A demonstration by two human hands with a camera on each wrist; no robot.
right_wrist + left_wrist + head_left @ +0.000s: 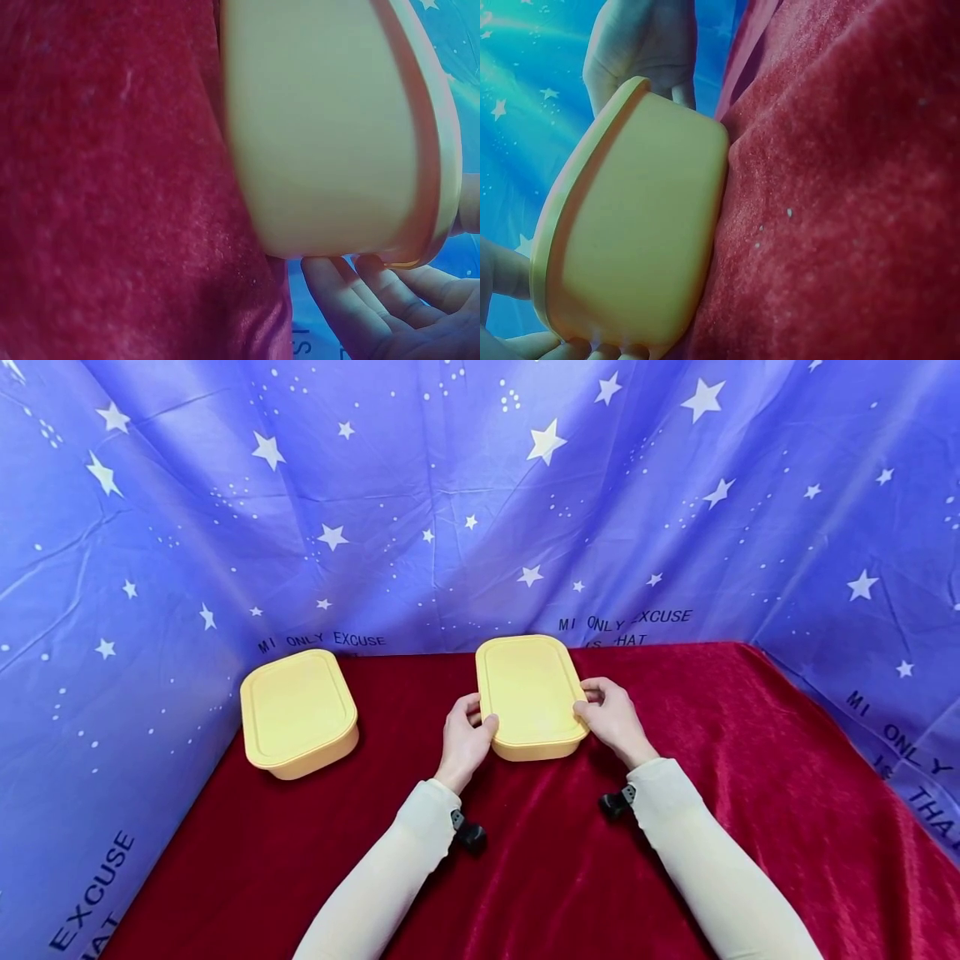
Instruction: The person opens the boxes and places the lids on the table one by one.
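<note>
I see both hands on the near box (531, 695), a yellow lidded one sitting mid-table on the red cloth (750, 793). My left hand (465, 739) has a narrow grip on its left side: the thumb lies on the lid edge and the fingers curl round the wall below the rim. My right hand (613, 714) takes the right side the same way, thumb up at the lid rim, fingers wrapped onto the wall. From the left wrist view the box (630, 225) rests on the cloth with fingertips (570, 349) under its rim; the right wrist view shows the fingers (360, 300) loosely spread just beneath the lid lip. A second box (298, 712) sits well apart on the left, untouched.
</note>
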